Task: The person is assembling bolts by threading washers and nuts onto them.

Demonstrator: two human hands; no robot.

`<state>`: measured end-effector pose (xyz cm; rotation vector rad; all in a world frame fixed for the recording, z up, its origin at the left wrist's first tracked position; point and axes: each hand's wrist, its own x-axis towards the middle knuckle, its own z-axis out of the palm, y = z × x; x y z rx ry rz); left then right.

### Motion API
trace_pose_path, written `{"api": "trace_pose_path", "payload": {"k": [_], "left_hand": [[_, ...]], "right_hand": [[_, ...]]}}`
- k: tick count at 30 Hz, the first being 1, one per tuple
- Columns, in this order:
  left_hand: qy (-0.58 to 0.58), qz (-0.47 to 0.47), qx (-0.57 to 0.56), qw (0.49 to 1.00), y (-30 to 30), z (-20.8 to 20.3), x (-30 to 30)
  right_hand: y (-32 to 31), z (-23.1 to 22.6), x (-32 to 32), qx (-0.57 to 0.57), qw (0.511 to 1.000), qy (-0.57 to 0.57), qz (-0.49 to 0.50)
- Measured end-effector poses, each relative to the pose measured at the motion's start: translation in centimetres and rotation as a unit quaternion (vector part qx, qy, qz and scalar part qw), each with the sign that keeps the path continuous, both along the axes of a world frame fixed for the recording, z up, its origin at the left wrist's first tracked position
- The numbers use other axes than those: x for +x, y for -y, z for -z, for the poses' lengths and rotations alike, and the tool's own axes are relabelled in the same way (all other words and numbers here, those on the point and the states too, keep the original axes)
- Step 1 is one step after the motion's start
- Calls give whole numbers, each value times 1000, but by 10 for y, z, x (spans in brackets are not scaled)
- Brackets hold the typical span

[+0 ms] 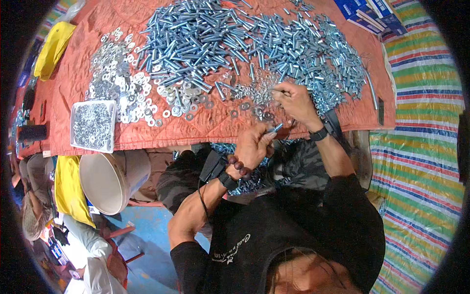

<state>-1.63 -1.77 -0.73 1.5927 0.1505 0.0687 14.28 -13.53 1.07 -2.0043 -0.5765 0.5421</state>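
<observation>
My left hand [254, 143] is closed at the table's near edge, a short blue-silver metal bolt [277, 128] sticking out between thumb and fingers. Ahead and to the right, my right hand [296, 104] has thumb and fingers pinched together over a spread of small metal rings [257, 92]; whatever is in the pinch is too small to make out. A large heap of blue-silver bolt-like pieces [188, 41] lies beyond, with shorter pieces [303, 54] to its right. Flat washers [139, 95] are scattered on the left.
A red quilted cloth [73, 90] covers the table. A white tray of small washers [93, 125] sits at its front left, above a white bucket [103, 183]. Blue boxes [372, 14] stand far right. More metal pieces [249, 183] lie at my lap. Another person [34, 206] is at left.
</observation>
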Motion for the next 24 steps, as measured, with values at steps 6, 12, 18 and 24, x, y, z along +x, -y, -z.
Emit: {"api": "trace_pose_path", "payload": {"k": [6,12,18,24], "left_hand": [[-10,30,-21,999,14,15,-9],[23,90,43,995,21,18,-16],[48,92,63,993,21,25,-15],[53,95,73,991,21,28,-16]], "right_hand": [[-15,-11,-2,-53,976,179,-113],[-22,13,-18,-12,959,219,-177],[-39,13,-33,-72,929,292,-215],[-42,14,-36,-27,946,268,-178]]}}
